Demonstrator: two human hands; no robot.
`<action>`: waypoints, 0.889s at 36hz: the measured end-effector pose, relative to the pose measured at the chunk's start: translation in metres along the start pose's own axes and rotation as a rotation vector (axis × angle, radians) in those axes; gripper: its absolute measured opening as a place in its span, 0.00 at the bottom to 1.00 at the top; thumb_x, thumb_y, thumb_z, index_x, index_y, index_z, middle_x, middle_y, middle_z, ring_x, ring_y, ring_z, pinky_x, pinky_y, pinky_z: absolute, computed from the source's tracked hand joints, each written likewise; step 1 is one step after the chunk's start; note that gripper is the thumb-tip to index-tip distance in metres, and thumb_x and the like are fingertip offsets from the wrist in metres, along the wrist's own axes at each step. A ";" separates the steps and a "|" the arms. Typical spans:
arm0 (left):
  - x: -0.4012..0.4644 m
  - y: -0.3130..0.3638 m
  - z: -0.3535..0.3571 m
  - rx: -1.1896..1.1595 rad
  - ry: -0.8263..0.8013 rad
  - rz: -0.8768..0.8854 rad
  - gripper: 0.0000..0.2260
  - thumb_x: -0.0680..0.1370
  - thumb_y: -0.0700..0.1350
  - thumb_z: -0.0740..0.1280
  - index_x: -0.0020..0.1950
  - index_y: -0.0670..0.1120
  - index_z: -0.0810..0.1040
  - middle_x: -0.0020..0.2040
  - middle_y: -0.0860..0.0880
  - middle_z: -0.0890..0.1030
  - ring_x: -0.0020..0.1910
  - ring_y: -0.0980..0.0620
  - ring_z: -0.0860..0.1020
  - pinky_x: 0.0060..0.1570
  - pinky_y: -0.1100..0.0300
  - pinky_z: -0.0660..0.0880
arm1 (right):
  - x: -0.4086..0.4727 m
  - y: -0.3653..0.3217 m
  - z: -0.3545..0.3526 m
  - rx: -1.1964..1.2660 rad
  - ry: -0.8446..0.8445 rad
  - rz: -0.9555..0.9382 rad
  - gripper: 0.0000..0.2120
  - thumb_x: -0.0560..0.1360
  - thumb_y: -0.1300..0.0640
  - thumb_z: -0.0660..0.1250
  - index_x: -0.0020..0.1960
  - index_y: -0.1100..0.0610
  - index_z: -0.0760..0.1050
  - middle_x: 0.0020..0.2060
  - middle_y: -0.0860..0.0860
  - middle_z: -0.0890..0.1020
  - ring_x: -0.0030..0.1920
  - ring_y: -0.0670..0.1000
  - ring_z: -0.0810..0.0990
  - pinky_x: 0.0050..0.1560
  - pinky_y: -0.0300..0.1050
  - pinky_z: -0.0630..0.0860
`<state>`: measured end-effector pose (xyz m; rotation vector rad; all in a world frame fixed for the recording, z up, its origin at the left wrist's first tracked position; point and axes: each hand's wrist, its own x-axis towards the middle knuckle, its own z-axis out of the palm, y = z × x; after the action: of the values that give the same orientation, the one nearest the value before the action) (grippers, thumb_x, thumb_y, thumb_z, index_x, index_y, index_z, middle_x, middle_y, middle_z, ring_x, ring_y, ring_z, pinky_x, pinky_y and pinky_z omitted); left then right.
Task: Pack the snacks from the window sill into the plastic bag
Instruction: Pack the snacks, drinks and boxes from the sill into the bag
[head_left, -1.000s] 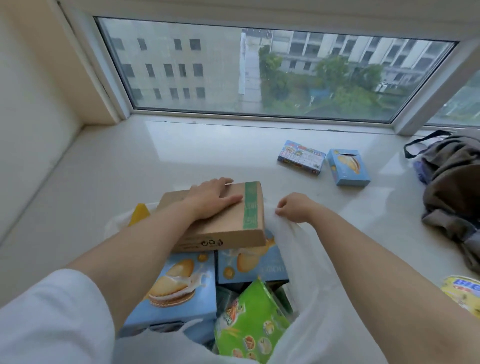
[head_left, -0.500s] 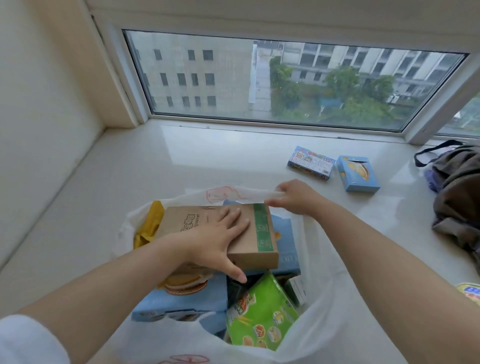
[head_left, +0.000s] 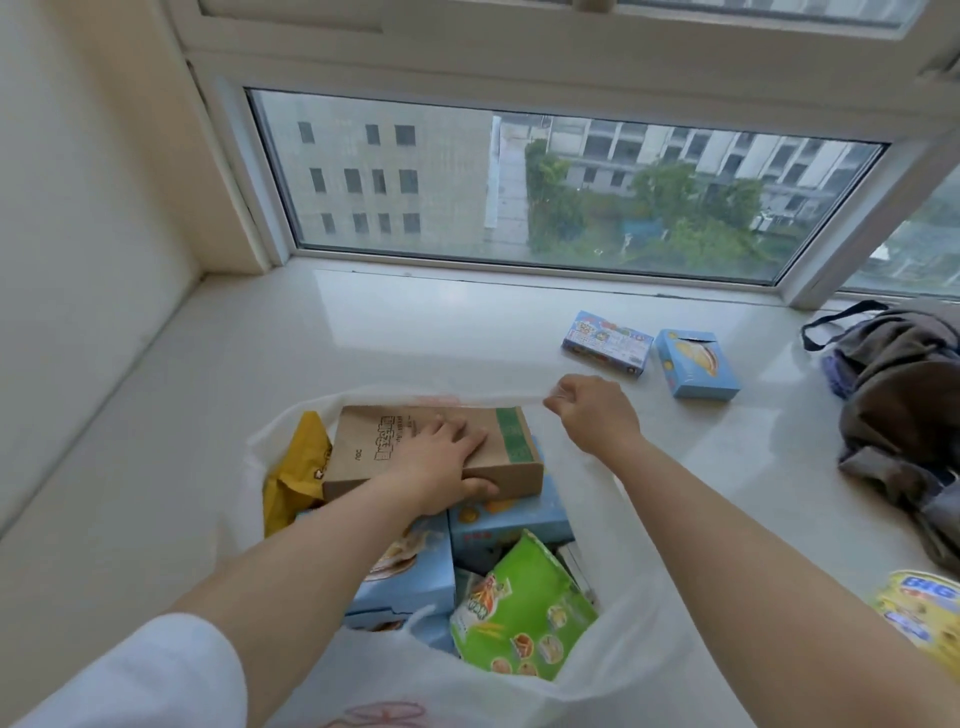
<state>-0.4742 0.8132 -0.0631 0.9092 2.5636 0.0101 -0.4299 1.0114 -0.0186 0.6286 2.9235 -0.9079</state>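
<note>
Push the brown box (head_left: 436, 452) down flat with the left hand (head_left: 441, 465) (fingers spread) while the right hand (head_left: 597, 415) pinches the bag (head_left: 623, 649) rim wide.

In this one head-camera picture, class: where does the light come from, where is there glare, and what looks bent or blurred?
Head view: daylight enters through the window; a pale sheen lies on the window sill; the wide lens bows the frame edges; the plastic bag rim pinched by the right hand looks smeared.
</note>
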 end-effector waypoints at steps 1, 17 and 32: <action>-0.003 0.005 -0.003 0.004 0.038 0.007 0.33 0.75 0.68 0.56 0.76 0.56 0.56 0.76 0.51 0.58 0.73 0.46 0.59 0.69 0.48 0.61 | -0.001 0.006 -0.003 -0.016 0.011 0.024 0.07 0.77 0.52 0.63 0.48 0.53 0.77 0.49 0.53 0.82 0.50 0.56 0.78 0.43 0.44 0.69; 0.026 0.136 -0.085 -0.166 0.549 0.180 0.12 0.79 0.51 0.59 0.60 0.53 0.75 0.58 0.55 0.77 0.53 0.51 0.78 0.52 0.55 0.73 | -0.037 0.095 -0.076 0.177 -0.022 0.285 0.15 0.76 0.44 0.63 0.54 0.55 0.76 0.53 0.51 0.80 0.50 0.50 0.74 0.50 0.43 0.71; 0.162 0.231 -0.094 0.087 0.251 0.021 0.18 0.79 0.51 0.57 0.69 0.51 0.68 0.67 0.48 0.69 0.60 0.43 0.74 0.51 0.54 0.69 | 0.028 0.224 -0.116 0.141 -0.223 0.419 0.16 0.77 0.48 0.63 0.59 0.56 0.74 0.57 0.52 0.77 0.55 0.52 0.74 0.52 0.41 0.69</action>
<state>-0.4854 1.1048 -0.0062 1.0252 2.8045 0.0201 -0.3583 1.2530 -0.0471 1.0228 2.4149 -1.0510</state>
